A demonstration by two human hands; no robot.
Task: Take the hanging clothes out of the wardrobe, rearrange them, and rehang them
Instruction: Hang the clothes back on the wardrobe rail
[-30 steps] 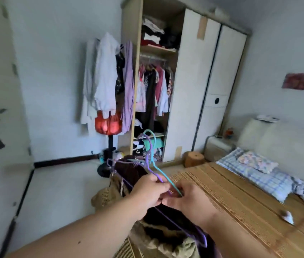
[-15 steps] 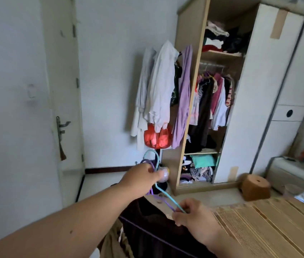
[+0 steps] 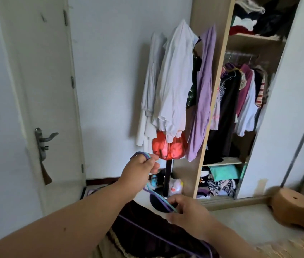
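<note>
In front of the open wardrobe [image 3: 205, 12], our left hand [image 3: 140, 171] grips the hanger hooks [image 3: 142, 155] and our right hand [image 3: 191, 216] pinches the hanger arms [image 3: 163, 201], probably to hold the dark clothes [image 3: 147, 227] bunched below for rehanging.

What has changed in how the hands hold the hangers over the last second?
The left hand has drawn the hooks of the hangers up and away from the right hand, so the hands, close together before, are now apart. Both keep their grip, and the dark garment still hangs below. The wardrobe clothes are unchanged.
</note>
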